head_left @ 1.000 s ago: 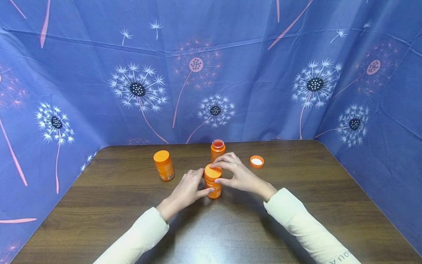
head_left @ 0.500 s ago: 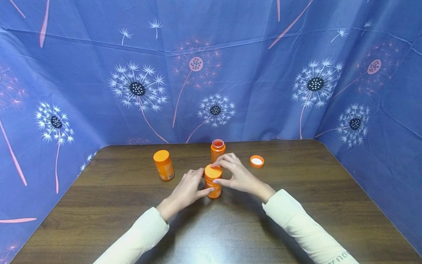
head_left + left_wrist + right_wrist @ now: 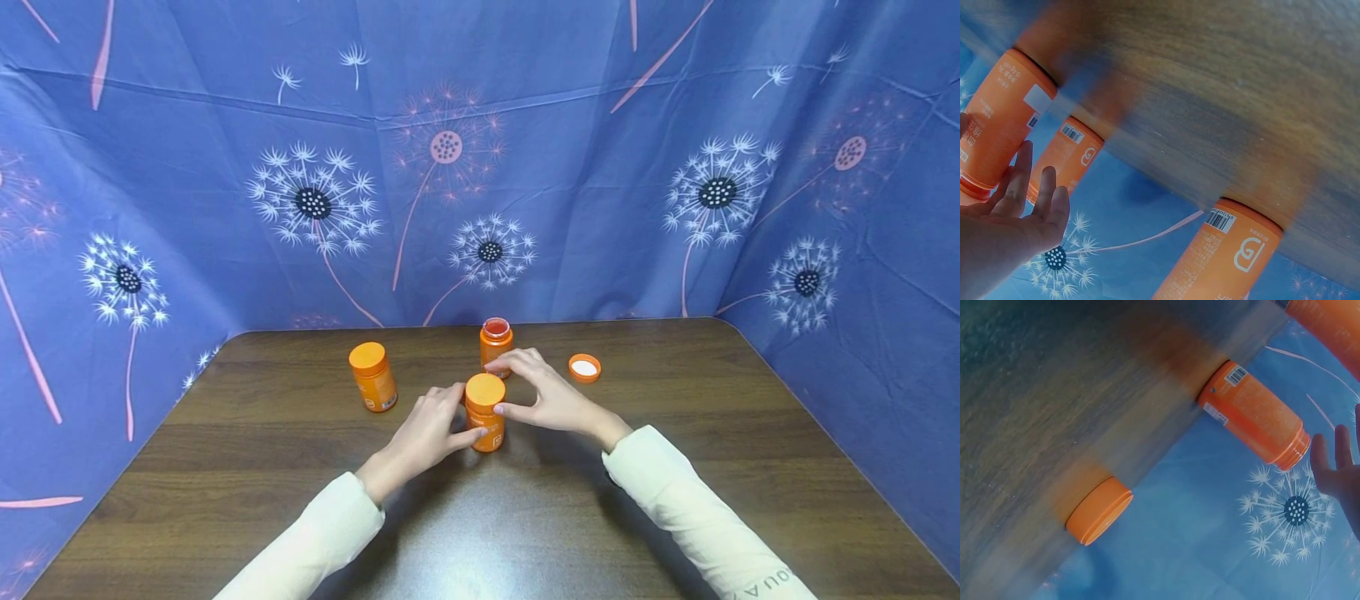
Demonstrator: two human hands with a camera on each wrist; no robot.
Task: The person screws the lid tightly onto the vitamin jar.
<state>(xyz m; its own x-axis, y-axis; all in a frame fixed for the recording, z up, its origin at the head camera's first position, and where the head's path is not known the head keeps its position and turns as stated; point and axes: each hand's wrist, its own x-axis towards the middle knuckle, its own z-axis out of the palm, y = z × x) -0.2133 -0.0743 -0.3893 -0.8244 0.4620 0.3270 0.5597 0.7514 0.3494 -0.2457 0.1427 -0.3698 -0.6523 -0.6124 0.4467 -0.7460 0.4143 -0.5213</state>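
An orange bottle (image 3: 483,425) with its orange cap (image 3: 485,389) on stands upright at the middle of the wooden table. Around its left side curves my left hand (image 3: 422,429), thumb in front and fingers behind, holding it; the left wrist view has the same bottle (image 3: 1007,119) beside the fingers. My right hand (image 3: 551,398) is at the cap's right side, thumb and fingers spread apart, the thumb tip close to the cap's edge. Just behind stands an uncapped orange bottle (image 3: 495,343), its mouth showing; the right wrist view shows it whole (image 3: 1257,419).
A loose orange cap (image 3: 584,367) with a white lining lies to the right of the uncapped bottle. Another capped orange bottle (image 3: 372,377) stands at the left. Behind the table (image 3: 247,450) hangs a blue dandelion-print cloth (image 3: 585,208).
My right fingers have come off the cap and spread, moving slightly to the right. The left hand and the bottle it holds have stayed in place.
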